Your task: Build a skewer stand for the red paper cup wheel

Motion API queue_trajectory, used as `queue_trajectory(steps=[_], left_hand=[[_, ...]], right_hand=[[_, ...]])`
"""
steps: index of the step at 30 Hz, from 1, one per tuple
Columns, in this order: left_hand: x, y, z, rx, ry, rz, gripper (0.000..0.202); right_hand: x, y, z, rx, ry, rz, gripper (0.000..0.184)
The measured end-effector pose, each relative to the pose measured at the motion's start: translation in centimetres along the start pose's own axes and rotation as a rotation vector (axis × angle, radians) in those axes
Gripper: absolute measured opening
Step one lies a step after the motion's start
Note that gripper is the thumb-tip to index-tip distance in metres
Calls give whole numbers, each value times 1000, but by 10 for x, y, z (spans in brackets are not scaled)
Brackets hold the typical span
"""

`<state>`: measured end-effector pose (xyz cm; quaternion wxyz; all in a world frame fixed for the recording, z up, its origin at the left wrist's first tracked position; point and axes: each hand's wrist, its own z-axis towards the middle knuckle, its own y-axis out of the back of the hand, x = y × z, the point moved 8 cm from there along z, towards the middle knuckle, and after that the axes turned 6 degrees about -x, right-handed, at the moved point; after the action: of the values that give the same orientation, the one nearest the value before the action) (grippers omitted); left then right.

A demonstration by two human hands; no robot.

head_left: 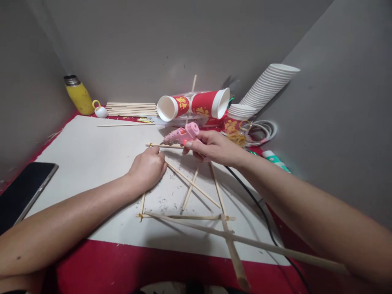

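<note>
My right hand (214,148) grips a pink hot glue gun (191,130), a small red light glowing near my thumb. Its nozzle points left, close above a corner of a wooden stick frame (186,217). At that corner my left hand (148,168) is closed, fingers pinched on a wooden stick (192,183) that slants down to the right. The exact grip is partly hidden by my knuckles. Yellowish bands bind the frame's visible left corners. Other sticks cross inside it, and two thicker-looking sticks (234,255) rise toward the camera at the front right.
A white sheet (82,163) covers the red table. Along the back are a yellow bottle (80,98), bundled sticks (131,108), red paper cups (202,103) and stacked white cups (266,87). A phone (24,192) lies left. A black cord (260,208) runs down the right side.
</note>
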<state>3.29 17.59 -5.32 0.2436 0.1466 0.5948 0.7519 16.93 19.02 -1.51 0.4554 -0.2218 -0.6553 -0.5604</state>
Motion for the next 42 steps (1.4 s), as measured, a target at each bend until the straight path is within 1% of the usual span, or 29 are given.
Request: queue_trajectory(steps=[5,10,12,22,26,31,36,42], left_hand=[[-6,3,-1,10,-29,83,26],[-18,2,-3,72,-149,145,26],[-21,0,-5,103,-174,162,27],[-25,-1,-7,98,-183,181,32],[-24,-1,-7,98,-176,170,31],[-22,-2,-6,114,-166,174,28],[-22,-1,-7,99,-168,185,28],[-23,1,-7,85,-175,204,28]], right_hand=[[6,-11,9,5,40,-28,38],[8,-19,15,22,60,-76,34],[7,-21,17,25,65,-78,35],[7,-24,22,-5,115,-153,36],[8,-23,22,-36,145,-186,35],[8,-24,23,-45,167,-176,35],[8,-26,24,-55,214,-200,35],[8,-24,24,-93,234,-230,38]])
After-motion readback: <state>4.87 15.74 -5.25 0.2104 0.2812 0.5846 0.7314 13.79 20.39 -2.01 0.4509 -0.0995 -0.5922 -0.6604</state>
